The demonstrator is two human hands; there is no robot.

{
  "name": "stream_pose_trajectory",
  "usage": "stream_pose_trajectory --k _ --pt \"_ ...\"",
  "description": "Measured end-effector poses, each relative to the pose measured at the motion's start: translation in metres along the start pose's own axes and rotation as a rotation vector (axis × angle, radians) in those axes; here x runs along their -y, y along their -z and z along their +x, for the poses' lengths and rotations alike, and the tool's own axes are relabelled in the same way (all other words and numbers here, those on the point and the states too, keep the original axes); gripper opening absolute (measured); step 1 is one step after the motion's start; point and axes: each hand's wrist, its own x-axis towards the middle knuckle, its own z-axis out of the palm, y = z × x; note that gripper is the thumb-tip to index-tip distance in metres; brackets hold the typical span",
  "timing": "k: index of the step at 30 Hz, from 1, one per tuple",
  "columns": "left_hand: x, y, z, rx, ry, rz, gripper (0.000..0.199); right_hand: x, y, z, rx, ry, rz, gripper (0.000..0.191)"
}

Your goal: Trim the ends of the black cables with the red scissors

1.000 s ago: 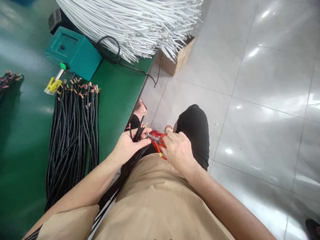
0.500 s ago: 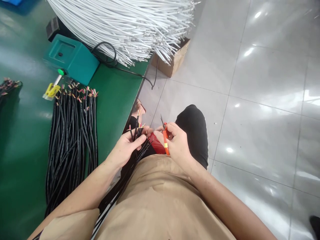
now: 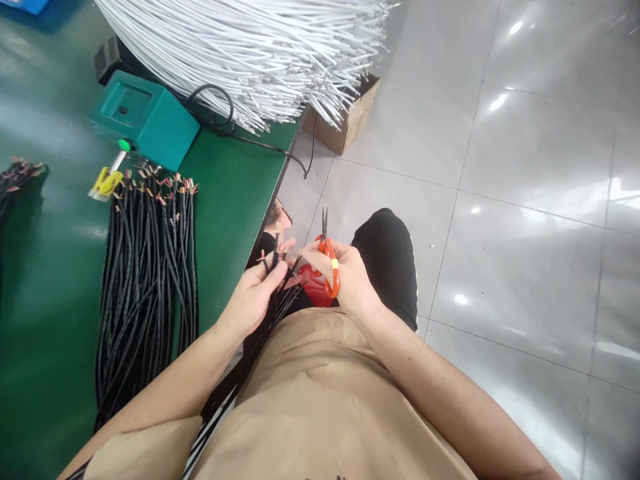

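Several black cables (image 3: 275,257) with stripped ends showing coloured wires are gripped in my left hand (image 3: 255,290), close above my lap. My right hand (image 3: 350,273) is closed around orange-handled scissors (image 3: 331,270), whose narrow dark blades point away from me. The right thumb and forefinger reach toward the end of one cable (image 3: 296,265) beside the left fingers; whether they pinch it I cannot tell for sure. More thin black cables (image 3: 283,313) run from my lap down along my left side. Something red (image 3: 317,290) lies on my lap under the scissors.
On the green table (image 3: 227,220) to the left lies a bundle of black cables (image 3: 145,293) with stripped ends. Behind it are a teal machine (image 3: 143,120), a yellow clip-like piece (image 3: 106,181) and a large stack of white cables (image 3: 250,53). A cardboard box (image 3: 345,127) stands past the table edge.
The scissors have turned in my right hand, so the blades now point more straight ahead. My right fingers have moved left to a cable end beside my left hand.
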Motion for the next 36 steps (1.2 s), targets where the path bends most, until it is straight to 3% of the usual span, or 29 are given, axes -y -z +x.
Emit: stream_pose_trajectory --k 3,8,15,19,25,29,32,36 --pt "0.002 0.001 0.001 -0.103 -0.117 0.038 0.025 -0.001 0.002 0.000 -0.025 -0.032 -0.001 0.020" --pt "0.006 0.008 0.004 -0.149 -0.145 0.216 0.018 -0.005 0.000 0.000 -0.019 -0.062 0.008 0.020" --pt "-0.001 0.006 0.004 -0.010 -0.018 0.096 0.019 -0.014 -0.001 0.001 0.050 -0.001 0.070 0.029" --pt "-0.004 0.003 0.005 0.003 0.028 -0.011 0.024 -0.016 -0.003 -0.001 0.064 0.037 0.075 0.026" --pt "-0.004 0.003 0.004 -0.026 0.047 -0.029 0.026 -0.017 -0.009 -0.007 -0.063 0.150 -0.199 0.021" --pt "-0.006 0.002 0.003 0.006 0.035 -0.014 0.020 -0.014 -0.008 -0.006 -0.171 0.174 -0.150 0.021" --pt "-0.006 0.001 0.002 0.027 0.038 -0.008 0.026 -0.009 -0.004 -0.004 -0.308 0.294 -0.182 0.022" --pt "-0.005 0.002 0.001 0.013 0.056 -0.047 0.028 -0.007 -0.003 -0.001 -0.256 0.325 -0.246 0.020"
